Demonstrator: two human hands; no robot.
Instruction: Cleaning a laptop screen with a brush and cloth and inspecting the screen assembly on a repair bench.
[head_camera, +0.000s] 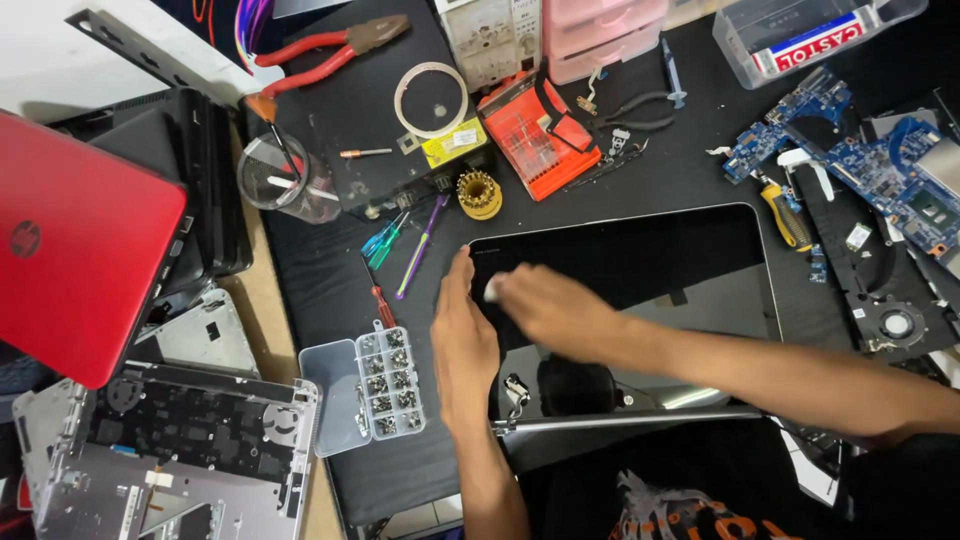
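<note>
A black glossy laptop screen panel (640, 260) lies flat on the dark work mat, its metal hinge bar (620, 420) along the near edge. My left hand (462, 345) rests flat, fingers together, against the panel's left edge. My right hand (545, 305) reaches across from the right and presses a small white wad (492, 291) on the panel's upper left corner. The hand is blurred.
A clear screw organiser (385, 382) lies left of the panel, with screwdrivers (400, 245) above it. A red laptop (75, 245) and an opened laptop base (170, 450) sit at left. Blue circuit boards (860, 160), a fan (897, 324), red pliers (330, 48) and an orange bit case (535, 135) lie beyond.
</note>
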